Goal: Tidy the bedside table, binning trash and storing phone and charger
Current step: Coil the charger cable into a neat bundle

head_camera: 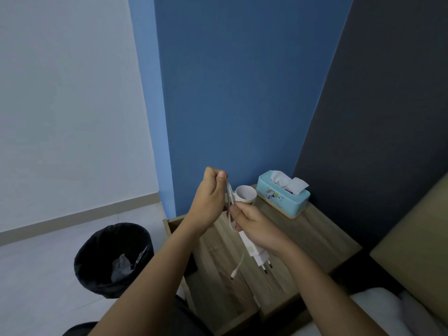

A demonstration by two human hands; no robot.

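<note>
My left hand point(209, 202) and right hand point(258, 229) are above the bedside table point(315, 238), left hand higher, with the charger cable point(229, 202) stretched between them and the charger plug point(254, 251) hanging below my right hand, its loose cable end dangling just beside it over the tabletop. At the back of the table, against the wall, the cup point(246, 194) stands just left of the tissue box point(283, 194). The bin point(114, 258) stands on the floor to the left of the table with trash point(122, 266) lying in it, and the bed point(388, 309) lies to the table's right.
</note>
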